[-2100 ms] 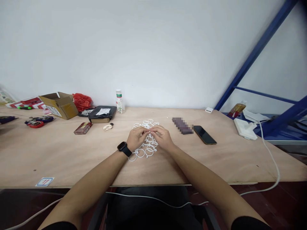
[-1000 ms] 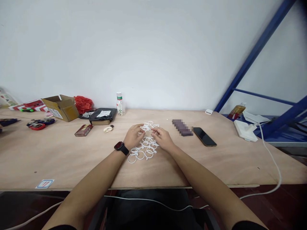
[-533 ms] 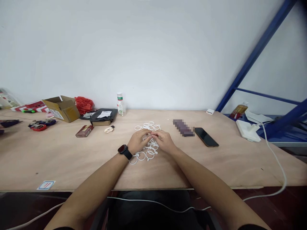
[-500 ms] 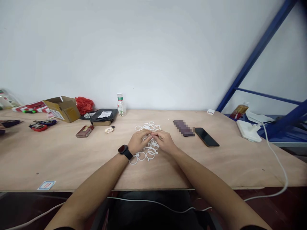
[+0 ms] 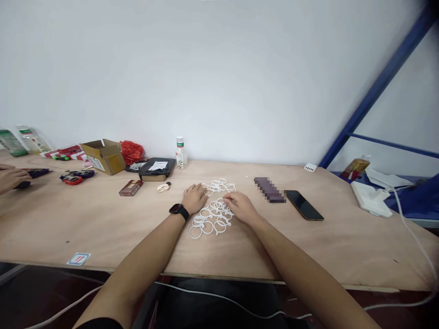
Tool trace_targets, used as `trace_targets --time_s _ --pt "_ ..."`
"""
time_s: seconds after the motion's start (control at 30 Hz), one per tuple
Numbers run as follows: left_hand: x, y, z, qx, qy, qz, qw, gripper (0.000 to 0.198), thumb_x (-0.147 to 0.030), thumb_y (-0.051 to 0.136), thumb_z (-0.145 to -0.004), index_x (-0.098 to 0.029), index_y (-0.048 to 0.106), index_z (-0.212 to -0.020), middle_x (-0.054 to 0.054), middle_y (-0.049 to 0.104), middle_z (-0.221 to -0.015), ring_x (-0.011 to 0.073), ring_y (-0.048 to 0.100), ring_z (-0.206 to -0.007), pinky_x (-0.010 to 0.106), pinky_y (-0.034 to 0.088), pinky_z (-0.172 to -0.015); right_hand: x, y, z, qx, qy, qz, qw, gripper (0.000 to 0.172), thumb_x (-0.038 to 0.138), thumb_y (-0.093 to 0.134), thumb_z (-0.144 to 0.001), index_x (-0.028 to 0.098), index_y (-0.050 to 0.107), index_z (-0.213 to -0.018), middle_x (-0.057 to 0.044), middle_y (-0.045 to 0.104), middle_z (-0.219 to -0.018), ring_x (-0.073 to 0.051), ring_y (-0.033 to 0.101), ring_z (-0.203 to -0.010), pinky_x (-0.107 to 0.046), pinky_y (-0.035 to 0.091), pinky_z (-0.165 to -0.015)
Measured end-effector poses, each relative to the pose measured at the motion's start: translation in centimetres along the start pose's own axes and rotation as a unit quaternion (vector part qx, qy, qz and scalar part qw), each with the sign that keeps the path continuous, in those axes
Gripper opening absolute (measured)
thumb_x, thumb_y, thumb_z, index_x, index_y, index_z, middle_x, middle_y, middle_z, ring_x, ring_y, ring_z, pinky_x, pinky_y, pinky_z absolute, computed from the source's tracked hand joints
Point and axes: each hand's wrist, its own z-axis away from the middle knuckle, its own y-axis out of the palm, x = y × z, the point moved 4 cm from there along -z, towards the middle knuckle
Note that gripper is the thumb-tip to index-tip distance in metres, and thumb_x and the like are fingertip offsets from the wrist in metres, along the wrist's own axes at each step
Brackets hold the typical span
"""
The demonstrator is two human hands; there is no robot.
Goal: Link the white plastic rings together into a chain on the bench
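Several white plastic rings with small knobs lie on the wooden table in two groups. The nearer group (image 5: 207, 227) spreads between my forearms, and the farther group (image 5: 222, 181) sits just beyond my hands. My left hand (image 5: 194, 199), with a black watch on the wrist, rests palm down with its fingers stretched out beside the farther rings. On the other side, my right hand (image 5: 242, 208) is closed, thumb and fingertips together at a white ring (image 5: 220, 201) on the top edge of the nearer group. Its fingers partly hide that ring.
A phone (image 5: 304, 205) and a blurred dark purple item (image 5: 270, 190) lie right. Left are a maroon box (image 5: 131, 188), a cream case (image 5: 163, 187), a black parcel (image 5: 157, 168), an open carton (image 5: 104, 156) and a bottle (image 5: 180, 153). Another person's hand (image 5: 12, 178) shows far left.
My hands, together over the rings before, have moved apart. The left opened and shifted left, while the right stays over the nearer group. The view turned slightly left, and another person's hand shows more.
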Motion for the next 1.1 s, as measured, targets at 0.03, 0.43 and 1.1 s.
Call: trace_targets --time_s 0.03,0.43,1.1 --pt "0.1 0.2 0.0 0.018 -0.001 -0.01 1.0 0.036 -0.041 0.049 -0.09 -0.029 0.062 -0.121 0.008 0.048 -0.143 0.0334 0.04 -0.132 0.057 0.032 -0.104 -0.1 -0.1 0.0 0.0 0.002 0.011 1.0 0.015 0.023 0.054 -0.088 0.021 0.07 -0.087 -0.004 0.072 -0.089 -0.02 0.063 -0.086 -0.033 0.046 -0.079" --pt "-2.8 -2.1 0.6 -0.072 0.08 0.114 0.988 0.015 -0.031 0.057 -0.089 -0.021 0.067 -0.086 0.008 0.065 -0.119 0.0236 0.058 -0.114 0.043 0.042 -0.099 -0.2 -0.2 0.1 -0.039 0.025 -0.036 0.998 0.018 0.026 0.057 -0.087 0.021 0.069 -0.098 -0.006 0.07 -0.093 -0.021 0.062 -0.09 -0.035 0.047 -0.083" --pt "-7.2 -3.5 3.0 -0.043 0.182 0.257 0.948 0.039 -0.029 0.057 -0.086 -0.019 0.055 -0.124 0.008 0.066 -0.12 0.021 0.063 -0.109 0.036 0.05 -0.097 0.9 -0.3 0.4 -0.087 0.069 -0.243 0.964 0.022 0.039 0.063 -0.082 0.018 0.07 -0.086 -0.004 0.071 -0.081 -0.017 0.063 -0.071 -0.029 0.052 -0.067"
